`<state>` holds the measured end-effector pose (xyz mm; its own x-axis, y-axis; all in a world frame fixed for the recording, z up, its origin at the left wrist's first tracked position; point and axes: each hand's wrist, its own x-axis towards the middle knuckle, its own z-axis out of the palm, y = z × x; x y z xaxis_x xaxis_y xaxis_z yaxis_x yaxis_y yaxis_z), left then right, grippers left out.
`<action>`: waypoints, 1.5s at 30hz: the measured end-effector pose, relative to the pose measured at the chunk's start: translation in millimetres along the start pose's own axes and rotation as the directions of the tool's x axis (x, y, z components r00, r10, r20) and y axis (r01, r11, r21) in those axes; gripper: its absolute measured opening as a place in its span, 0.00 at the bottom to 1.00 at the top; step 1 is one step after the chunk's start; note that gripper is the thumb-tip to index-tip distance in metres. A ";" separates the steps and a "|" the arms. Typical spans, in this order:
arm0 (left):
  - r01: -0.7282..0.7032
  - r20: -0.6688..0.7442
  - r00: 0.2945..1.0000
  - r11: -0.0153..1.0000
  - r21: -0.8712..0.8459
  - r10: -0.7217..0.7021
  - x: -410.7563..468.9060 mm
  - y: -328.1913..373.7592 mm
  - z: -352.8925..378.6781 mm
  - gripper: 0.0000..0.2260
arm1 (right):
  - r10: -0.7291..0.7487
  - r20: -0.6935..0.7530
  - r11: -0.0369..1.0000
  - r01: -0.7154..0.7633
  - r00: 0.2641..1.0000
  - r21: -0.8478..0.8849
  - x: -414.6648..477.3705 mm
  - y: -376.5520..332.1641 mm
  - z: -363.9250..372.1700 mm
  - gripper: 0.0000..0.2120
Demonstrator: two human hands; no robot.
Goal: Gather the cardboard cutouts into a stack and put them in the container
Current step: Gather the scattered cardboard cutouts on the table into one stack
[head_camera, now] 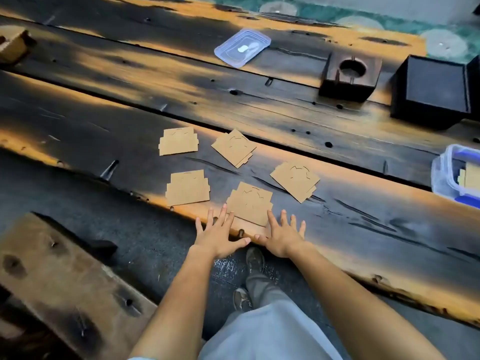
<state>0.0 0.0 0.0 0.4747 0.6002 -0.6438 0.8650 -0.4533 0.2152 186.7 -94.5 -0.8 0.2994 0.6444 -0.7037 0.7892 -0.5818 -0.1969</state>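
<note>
Several brown cardboard cutouts lie spread on the dark wooden table: one at the far left [178, 141], one at the near left [187, 187], one at the far middle [233, 147], one at the right [295, 180] and the nearest one [250, 203]. My left hand [217, 233] and my right hand [281, 234] lie flat at the table's front edge, fingers spread, on either side of the nearest cutout. The right index fingertip touches its near right corner. A clear plastic container [453, 175] with blue clips stands at the right edge, with cardboard inside.
A clear lid [242, 47] lies at the far middle. A dark wooden block with a round hole [350, 76] and a black box [432, 92] stand at the far right. A wooden bench [65, 281] is below left. My legs and shoes are under the table edge.
</note>
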 end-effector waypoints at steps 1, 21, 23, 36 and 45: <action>-0.007 0.004 1.000 1.000 0.006 0.007 4.9 0.5 -0.6 0.49 | -0.011 0.014 1.000 0.012 1.000 -0.001 3.3 -1.4 1.8 0.45; -0.021 0.125 0.992 0.998 0.067 0.012 80.8 4.4 -15.5 0.38 | -0.030 0.100 0.998 0.036 0.995 -0.060 70.7 -15.9 -11.4 0.38; -0.030 0.122 0.992 0.998 0.056 0.023 81.7 4.2 -16.0 0.37 | -0.018 0.106 0.997 0.026 0.994 -0.073 70.6 -17.2 -11.9 0.38; -0.117 -0.083 0.990 0.992 -0.055 0.113 96.0 -37.6 -47.2 0.38 | -0.065 -0.075 0.943 0.037 0.995 -0.330 93.2 -52.2 -44.1 0.27; 0.035 -0.074 0.997 0.996 0.078 -0.029 98.8 -150.0 -69.0 0.46 | -0.298 -0.028 0.926 0.282 0.954 -0.250 132.0 -155.2 -54.2 0.32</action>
<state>-71.6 172.7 -45.2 0.4601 0.6603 -0.5936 0.8656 -0.4823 0.1344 132.8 107.8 -26.1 0.0653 0.8023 -0.5934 0.9494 -0.2330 -0.2106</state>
